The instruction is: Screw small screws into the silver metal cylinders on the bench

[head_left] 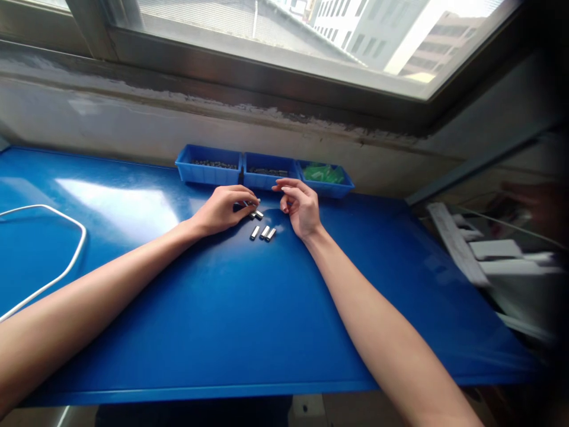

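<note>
Metal pieces (259,214) beside left fingers (246,197)

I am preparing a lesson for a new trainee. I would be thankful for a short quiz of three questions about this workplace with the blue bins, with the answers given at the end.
1. Multiple choice. What colour are the contents of the rightmost bin?
a) red
b) green
c) yellow

2. True or false. A white cable lies on the person's left side of the blue table.

3. Fill in the word. Behind the row of three metal pieces, more metal pieces lie at the fingertips of the person's ____ hand.

Key:
1. b
2. True
3. left (the left hand)
</note>
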Demonstrator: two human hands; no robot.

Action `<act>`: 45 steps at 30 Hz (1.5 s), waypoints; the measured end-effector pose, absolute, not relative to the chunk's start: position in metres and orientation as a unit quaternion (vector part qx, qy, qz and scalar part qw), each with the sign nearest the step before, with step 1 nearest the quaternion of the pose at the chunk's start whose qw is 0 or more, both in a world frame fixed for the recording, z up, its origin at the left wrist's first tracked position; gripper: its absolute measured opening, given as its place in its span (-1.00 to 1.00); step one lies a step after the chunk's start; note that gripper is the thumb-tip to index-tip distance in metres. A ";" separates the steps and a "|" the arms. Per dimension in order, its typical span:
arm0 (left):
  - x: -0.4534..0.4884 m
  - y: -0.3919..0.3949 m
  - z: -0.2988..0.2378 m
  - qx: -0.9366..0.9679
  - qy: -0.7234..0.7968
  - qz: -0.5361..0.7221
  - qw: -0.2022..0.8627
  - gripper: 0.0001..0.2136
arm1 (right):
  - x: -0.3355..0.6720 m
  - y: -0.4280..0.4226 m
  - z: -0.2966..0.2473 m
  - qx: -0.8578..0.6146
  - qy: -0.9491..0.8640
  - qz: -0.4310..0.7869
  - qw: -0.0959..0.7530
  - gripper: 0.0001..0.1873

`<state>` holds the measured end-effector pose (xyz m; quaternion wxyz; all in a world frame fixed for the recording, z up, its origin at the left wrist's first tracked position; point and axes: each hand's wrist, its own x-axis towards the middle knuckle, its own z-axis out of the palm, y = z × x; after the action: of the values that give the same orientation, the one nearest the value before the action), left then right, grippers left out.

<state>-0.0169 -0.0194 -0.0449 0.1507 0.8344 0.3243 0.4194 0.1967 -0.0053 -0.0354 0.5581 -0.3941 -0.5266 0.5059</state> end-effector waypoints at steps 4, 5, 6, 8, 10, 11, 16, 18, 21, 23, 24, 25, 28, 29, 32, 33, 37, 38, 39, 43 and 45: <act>-0.018 -0.020 -0.043 0.757 0.364 0.473 0.265 -0.75 | 0.196 -0.005 -0.038 -0.400 -0.538 0.499 0.550 -0.79; -0.017 -0.021 -0.042 0.737 0.367 0.486 0.294 -0.72 | 0.196 -0.004 -0.039 -0.400 -0.549 0.494 0.543 -0.80; -0.017 -0.021 -0.042 0.717 0.367 0.497 0.322 -0.69 | 0.196 -0.005 -0.039 -0.400 -0.563 0.489 0.533 -0.80; -0.016 -0.022 -0.041 0.688 0.362 0.509 0.370 -0.64 | 0.195 -0.006 -0.040 -0.396 -0.595 0.483 0.505 -0.78; -0.015 -0.021 -0.040 0.668 0.355 0.511 0.408 -0.62 | 0.195 -0.008 -0.038 -0.388 -0.622 0.486 0.476 -0.74; -0.015 -0.021 -0.040 0.661 0.353 0.513 0.420 -0.62 | 0.195 -0.010 -0.037 -0.382 -0.631 0.492 0.463 -0.71; -0.016 -0.021 -0.039 0.667 0.336 0.504 0.434 -0.62 | 0.196 -0.015 -0.031 -0.355 -0.647 0.525 0.424 -0.62; -0.016 -0.021 -0.039 0.674 0.330 0.503 0.429 -0.62 | 0.197 -0.015 -0.030 -0.344 -0.652 0.532 0.416 -0.62; -0.017 -0.023 -0.037 0.678 0.334 0.502 0.421 -0.60 | 0.198 -0.015 -0.029 -0.337 -0.658 0.537 0.406 -0.63; -0.018 -0.024 -0.037 0.683 0.343 0.497 0.411 -0.57 | 0.198 -0.014 -0.030 -0.339 -0.656 0.538 0.406 -0.64; -0.018 -0.024 -0.036 0.689 0.349 0.493 0.401 -0.55 | 0.198 -0.013 -0.031 -0.342 -0.652 0.536 0.413 -0.65; -0.018 -0.024 -0.036 0.696 0.354 0.490 0.386 -0.54 | 0.199 -0.012 -0.032 -0.346 -0.645 0.533 0.425 -0.66; -0.017 -0.024 -0.035 0.740 0.356 0.471 0.324 -0.52 | 0.200 -0.009 -0.035 -0.360 -0.610 0.516 0.481 -0.58; -0.016 -0.025 -0.035 0.763 0.350 0.455 0.299 -0.51 | 0.200 -0.008 -0.036 -0.364 -0.600 0.511 0.497 -0.52; -0.016 -0.025 -0.035 0.849 0.313 0.369 0.213 -0.48 | 0.200 -0.005 -0.037 -0.373 -0.582 0.503 0.518 -0.35; -0.016 -0.026 -0.035 0.874 0.295 0.336 0.189 -0.46 | 0.200 -0.005 -0.037 -0.374 -0.579 0.505 0.520 -0.31; -0.016 -0.030 -0.036 0.933 0.242 0.227 0.141 -0.47 | 0.201 -0.003 -0.037 -0.370 -0.570 0.510 0.527 -0.29; -0.016 -0.032 -0.035 0.940 0.234 0.207 0.134 -0.50 | 0.201 -0.003 -0.037 -0.371 -0.570 0.509 0.528 -0.30; -0.016 -0.033 -0.035 0.947 0.224 0.190 0.128 -0.53 | 0.201 -0.003 -0.037 -0.373 -0.569 0.508 0.528 -0.32; -0.014 -0.035 -0.035 0.958 0.195 0.179 0.112 -0.61 | 0.202 -0.004 -0.035 -0.381 -0.549 0.520 0.532 -0.38; -0.013 -0.033 -0.036 0.955 0.198 0.192 0.113 -0.64 | 0.202 -0.004 -0.035 -0.374 -0.541 0.530 0.536 -0.41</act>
<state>-0.0134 -0.0331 -0.0362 0.1134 0.9547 0.1977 0.1915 0.2018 -0.0040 -0.0350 0.5357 -0.3737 -0.5405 0.5304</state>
